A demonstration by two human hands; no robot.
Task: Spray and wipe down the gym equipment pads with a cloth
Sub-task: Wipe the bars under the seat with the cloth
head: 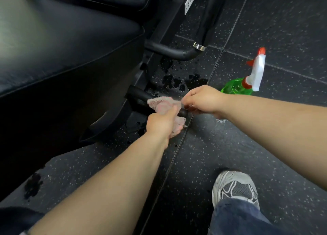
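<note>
Floor [230,146]: one bottle [238,87]; left hand [161,124] grips one cloth [159,103]; right hand [202,100], one bar [139,94].

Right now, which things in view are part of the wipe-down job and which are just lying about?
In the job: pink cloth, left hand gripping it, right hand beside it, black bar, seat pad, spray bottle.
Just there: shoe, wet patches, upper frame tube.

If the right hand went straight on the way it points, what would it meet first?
Probably the pink cloth bunched on the black bar, right at the right hand's fingertips, then the left hand gripping it. Depth is hard to judge.
</note>
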